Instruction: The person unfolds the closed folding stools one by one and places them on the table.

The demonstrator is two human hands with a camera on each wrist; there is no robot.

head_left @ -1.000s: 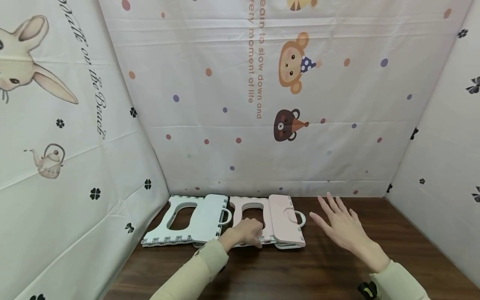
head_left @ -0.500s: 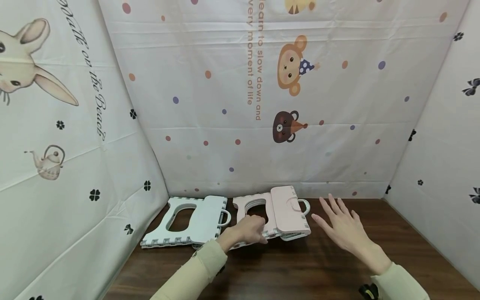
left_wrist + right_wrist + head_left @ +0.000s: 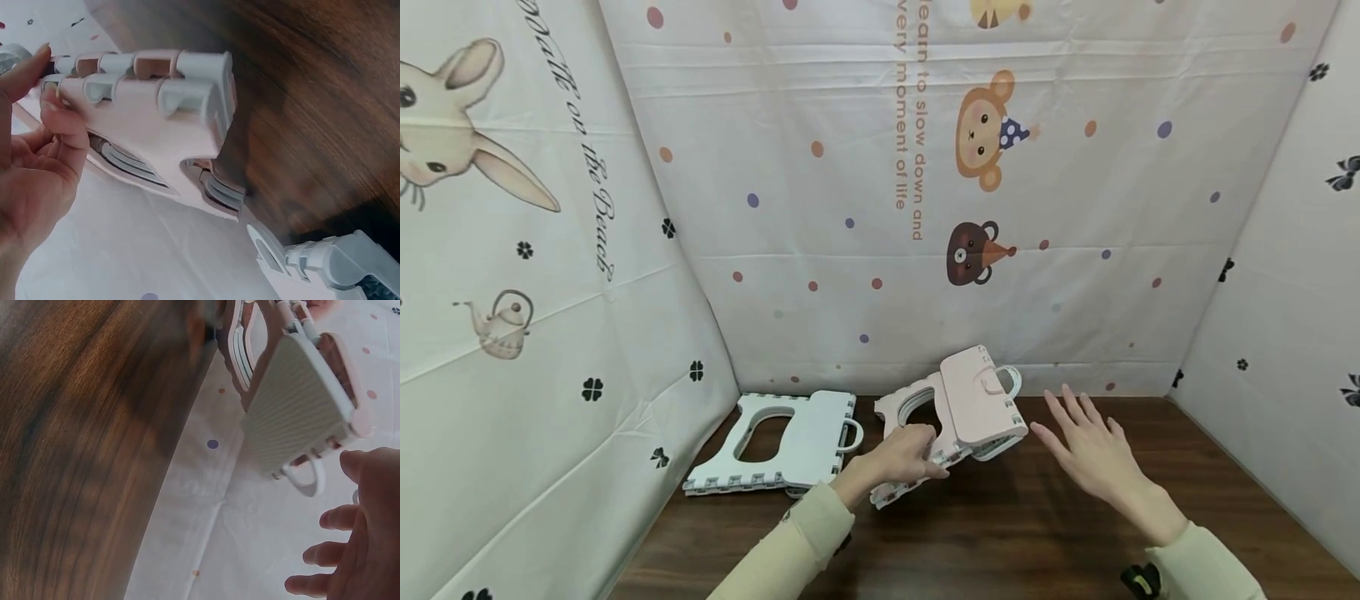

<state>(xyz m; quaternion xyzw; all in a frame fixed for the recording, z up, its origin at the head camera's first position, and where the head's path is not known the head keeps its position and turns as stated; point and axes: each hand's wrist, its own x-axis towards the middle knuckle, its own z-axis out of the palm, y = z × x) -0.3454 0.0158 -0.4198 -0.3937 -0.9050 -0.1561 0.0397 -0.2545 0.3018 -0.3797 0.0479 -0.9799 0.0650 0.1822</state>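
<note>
My left hand (image 3: 898, 457) grips the near edge of a pink folding step stool (image 3: 973, 400), folded flat. The stool is tilted, its right end with the loop handle (image 3: 1013, 382) raised off the table. In the left wrist view the thumb and fingers of the left hand (image 3: 44, 150) pinch its hinged edge (image 3: 144, 65). My right hand (image 3: 1093, 450) hovers just right of the stool, fingers spread and holding nothing. The right wrist view shows the stool's pale ribbed underside (image 3: 297, 400) near the right hand's (image 3: 369, 531) fingertips, apart from them.
A pale blue folding stool (image 3: 812, 437), also folded, lies flat on the dark wood table (image 3: 1000, 533) to the left. A printed white cloth (image 3: 820, 300) stands behind the table, with cloth walls (image 3: 1262, 433) at both sides.
My left hand has lifted the pink stool's right end, tilting it up from flat and shifting it slightly right. The right hand has barely moved. The pale blue stool stays put.
</note>
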